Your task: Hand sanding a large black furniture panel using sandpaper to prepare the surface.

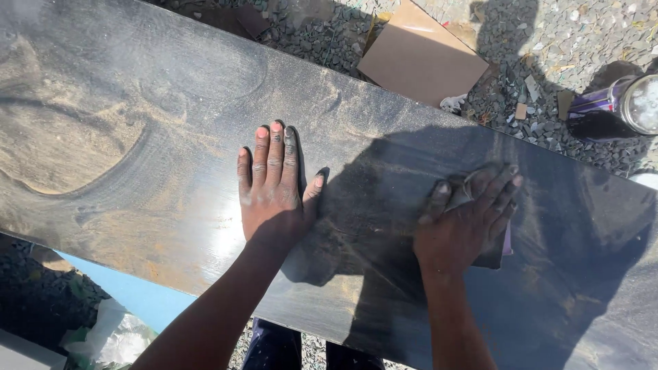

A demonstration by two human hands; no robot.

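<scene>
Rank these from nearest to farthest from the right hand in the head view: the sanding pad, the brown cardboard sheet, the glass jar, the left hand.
From the right hand:
1. Sanding pad, directly under its palm and fingers.
2. Left hand, flat on the dark board, to the left.
3. Brown cardboard sheet, on the gravel beyond the board.
4. Glass jar, at the far right edge.

Harsh sunlight, glare on the dusty board (171, 137), deep shadow at right, sharp focus.

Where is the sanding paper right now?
In the head view, the sanding paper sits under the right hand, pressed on the dark board, right of the flat left hand.
</scene>
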